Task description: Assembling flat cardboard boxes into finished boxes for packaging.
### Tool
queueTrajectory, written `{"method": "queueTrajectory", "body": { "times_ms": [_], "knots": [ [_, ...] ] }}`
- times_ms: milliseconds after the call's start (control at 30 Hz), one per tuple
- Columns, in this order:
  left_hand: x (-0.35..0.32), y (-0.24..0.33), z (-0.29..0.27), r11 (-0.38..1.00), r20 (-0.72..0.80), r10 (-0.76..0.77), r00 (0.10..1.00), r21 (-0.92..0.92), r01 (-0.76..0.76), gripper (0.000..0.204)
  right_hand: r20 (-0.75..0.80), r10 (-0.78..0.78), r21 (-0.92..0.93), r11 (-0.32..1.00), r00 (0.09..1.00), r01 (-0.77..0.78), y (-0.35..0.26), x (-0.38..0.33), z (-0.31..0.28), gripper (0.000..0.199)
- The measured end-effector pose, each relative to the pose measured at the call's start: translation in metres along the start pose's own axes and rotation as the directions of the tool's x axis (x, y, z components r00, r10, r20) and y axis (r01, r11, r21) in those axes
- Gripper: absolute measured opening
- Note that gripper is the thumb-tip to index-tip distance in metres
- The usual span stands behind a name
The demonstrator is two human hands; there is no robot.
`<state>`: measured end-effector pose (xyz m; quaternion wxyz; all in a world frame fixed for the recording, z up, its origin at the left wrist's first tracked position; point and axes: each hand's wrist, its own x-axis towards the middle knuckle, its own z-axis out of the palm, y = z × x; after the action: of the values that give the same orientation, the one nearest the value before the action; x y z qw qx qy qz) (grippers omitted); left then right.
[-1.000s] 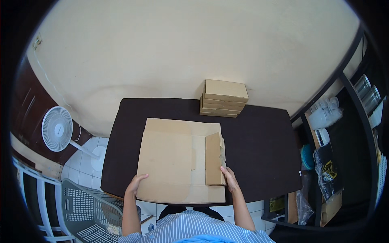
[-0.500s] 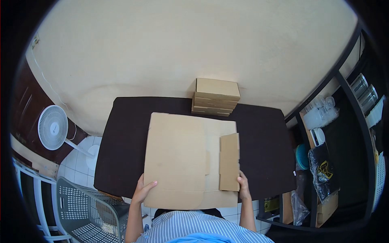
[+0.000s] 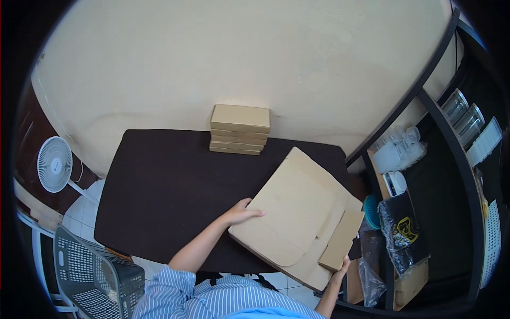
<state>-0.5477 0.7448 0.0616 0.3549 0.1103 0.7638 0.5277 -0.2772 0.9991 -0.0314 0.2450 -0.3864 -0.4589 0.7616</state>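
Between my two hands is a large, flat cardboard sheet (image 3: 289, 212), tilted and turned, over the right part of the dark table. A folded flap (image 3: 342, 239) stands out along its right side. My left hand (image 3: 241, 213) grips the left edge, thumb on top and the other fingers mostly hidden beneath. Low on the right, my right hand (image 3: 341, 270) is closed on the edge beside the flap, its fingers partly hidden by the cardboard. Against the wall at the back of the table rests a stack of flat cardboard boxes (image 3: 240, 118), apart from both hands.
The dark tabletop (image 3: 159, 202) reaches to the wall. On the right, a dark-framed shelf (image 3: 451, 133) holds jars, plastic containers and packages, close to the cardboard. A grey perforated basket (image 3: 79, 260) and a white fan (image 3: 55, 165) stand on the left.
Both hands have carried the cardboard sheet to the right and turned it clockwise. My left arm now reaches across the front of the table. The view has shifted rightward.
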Motion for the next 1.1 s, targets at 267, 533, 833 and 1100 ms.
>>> {"method": "queueTrajectory", "body": {
  "times_ms": [267,533,833,1100],
  "knots": [
    [0.119,0.086,0.035,0.856,0.307,-0.116,0.945,0.513,-0.061,0.070,-0.190,0.000,0.354,0.933,0.982,0.069,0.008,-0.004,0.006,0.059],
    [0.173,0.118,0.067,0.637,0.355,-0.120,0.927,0.744,-0.202,0.070,-0.303,0.012,0.552,0.817,0.953,0.165,0.024,-0.016,0.040,0.056],
    [0.105,0.039,0.061,0.621,-0.055,0.565,0.823,0.685,-0.381,0.088,-0.571,-0.226,-0.260,0.962,0.789,0.088,0.036,-0.009,0.023,0.060],
    [0.029,-0.055,0.136,0.922,-0.144,0.153,0.978,0.376,-0.089,0.102,-0.395,-0.492,-0.732,0.679,0.776,0.058,-0.015,0.009,0.034,0.084]
  ]
}}
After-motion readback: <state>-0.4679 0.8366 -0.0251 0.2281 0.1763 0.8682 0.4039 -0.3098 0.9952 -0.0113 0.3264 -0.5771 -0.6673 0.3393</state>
